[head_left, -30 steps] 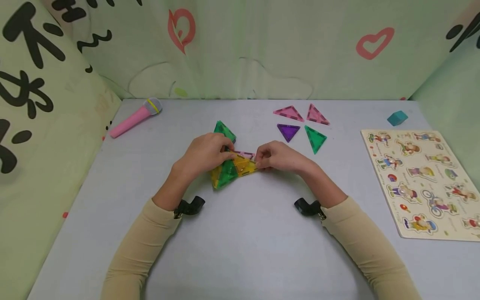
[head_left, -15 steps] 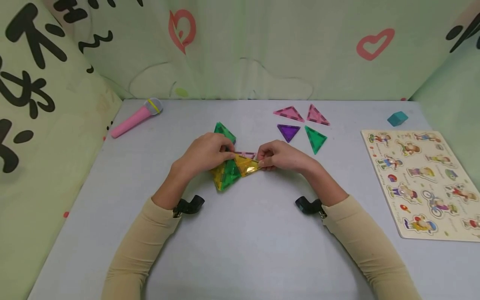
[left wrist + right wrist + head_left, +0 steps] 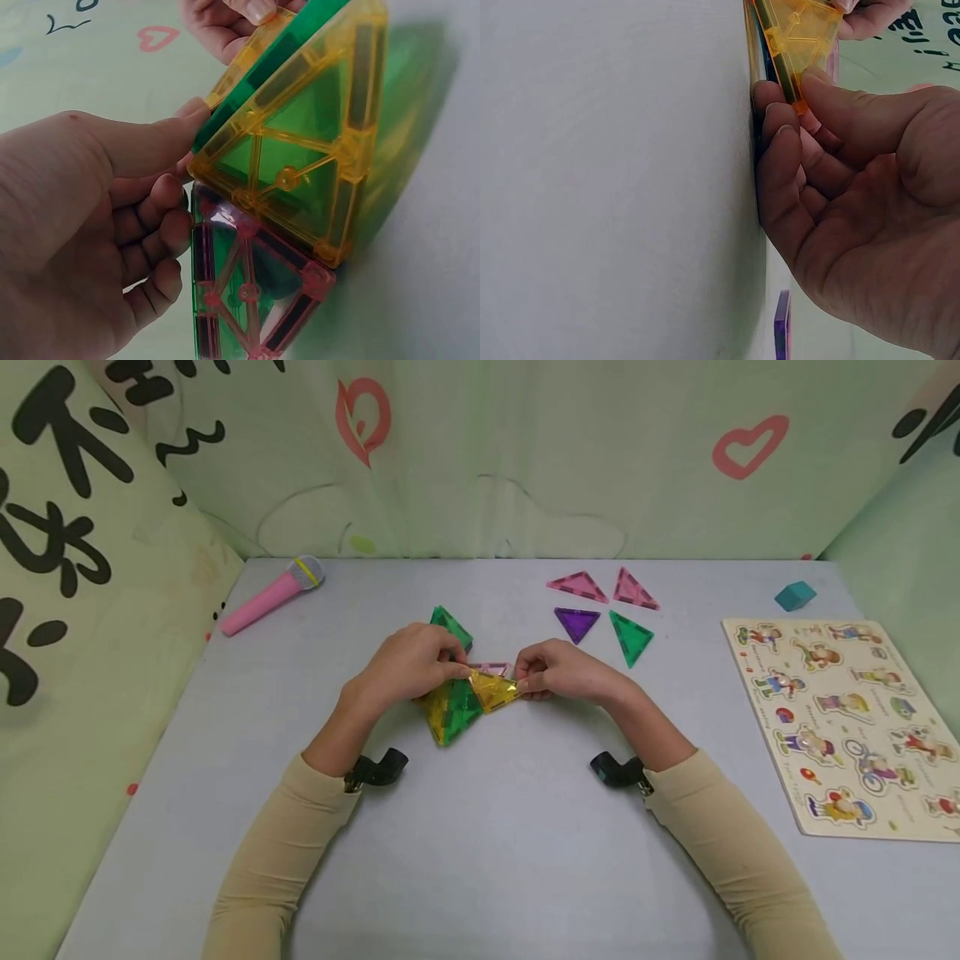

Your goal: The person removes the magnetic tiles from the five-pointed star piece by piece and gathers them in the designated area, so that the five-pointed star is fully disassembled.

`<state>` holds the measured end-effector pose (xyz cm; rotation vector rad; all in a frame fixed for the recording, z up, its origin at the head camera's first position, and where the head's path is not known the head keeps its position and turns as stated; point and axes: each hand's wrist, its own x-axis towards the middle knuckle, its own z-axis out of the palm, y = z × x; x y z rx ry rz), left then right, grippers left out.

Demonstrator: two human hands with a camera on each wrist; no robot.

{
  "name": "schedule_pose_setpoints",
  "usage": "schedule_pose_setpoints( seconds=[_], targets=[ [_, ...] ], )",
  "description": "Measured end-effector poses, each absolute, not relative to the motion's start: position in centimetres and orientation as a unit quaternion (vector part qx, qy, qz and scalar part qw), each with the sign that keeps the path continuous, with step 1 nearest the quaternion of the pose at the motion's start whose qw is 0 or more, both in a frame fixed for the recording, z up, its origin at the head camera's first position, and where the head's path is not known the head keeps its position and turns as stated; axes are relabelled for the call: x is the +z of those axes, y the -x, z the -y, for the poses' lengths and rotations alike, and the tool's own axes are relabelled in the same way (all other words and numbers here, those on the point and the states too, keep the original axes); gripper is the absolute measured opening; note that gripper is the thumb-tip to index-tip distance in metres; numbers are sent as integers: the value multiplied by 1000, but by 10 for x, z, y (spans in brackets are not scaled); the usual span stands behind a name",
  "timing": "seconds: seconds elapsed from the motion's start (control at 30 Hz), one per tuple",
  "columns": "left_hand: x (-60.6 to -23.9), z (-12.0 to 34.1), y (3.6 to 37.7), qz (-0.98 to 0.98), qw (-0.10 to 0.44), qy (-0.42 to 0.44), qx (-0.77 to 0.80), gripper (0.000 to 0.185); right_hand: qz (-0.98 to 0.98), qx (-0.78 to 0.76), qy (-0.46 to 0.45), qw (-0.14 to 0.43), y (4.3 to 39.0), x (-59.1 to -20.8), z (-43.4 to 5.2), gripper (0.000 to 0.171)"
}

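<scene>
Toward the far right of the tabletop (image 3: 480, 860) I see four loose triangle tiles: two pink tiles (image 3: 577, 586), a purple tile (image 3: 577, 623) and a green tile (image 3: 630, 637), all well apart from my hands. A wooden picture puzzle (image 3: 843, 718) lies along the right edge, with a teal block (image 3: 794, 596) near the far right corner and a pink toy microphone (image 3: 272, 596) near the far left corner. The tabletop is pale grey, walled by light green cloth printed with hearts and black marks. At the middle sits the tile cluster (image 3: 457, 697) of translucent yellow, green and pink framed triangles. My left hand (image 3: 408, 664) grips it, thumb along a green edge. My right hand (image 3: 562, 672) pinches the corner of its yellow tile (image 3: 491, 691) between thumb and curled fingers (image 3: 780, 142).
</scene>
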<state>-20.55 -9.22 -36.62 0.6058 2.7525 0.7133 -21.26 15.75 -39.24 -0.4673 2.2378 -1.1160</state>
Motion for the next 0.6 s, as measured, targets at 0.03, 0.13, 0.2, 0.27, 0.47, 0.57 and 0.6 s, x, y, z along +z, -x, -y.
schedule_pose_setpoints(
  seconds=[0.03,0.13,0.2,0.27,0.47,0.57,0.6],
  targets=[
    [-366,93,205,-940,119,-205,246,19,-840,-420,175,295,213,-392,-157,8],
    [-366,95,206,-936,130,-204,255,18,-838,-423,177,297,213,-393,-157,7],
    [-365,96,206,-933,139,-204,262,16,-837,-423,181,296,213,-393,-158,8],
    [-364,97,206,-930,147,-205,269,15,-837,-423,186,294,213,-393,-158,9],
    [-362,97,206,-926,154,-201,280,16,-835,-426,186,294,213,-392,-159,9],
    [-361,96,206,-927,155,-196,279,17,-835,-427,183,295,213,-393,-159,9],
    [-361,96,205,-928,154,-194,278,17,-835,-427,183,295,213,-393,-159,9]
  ],
)
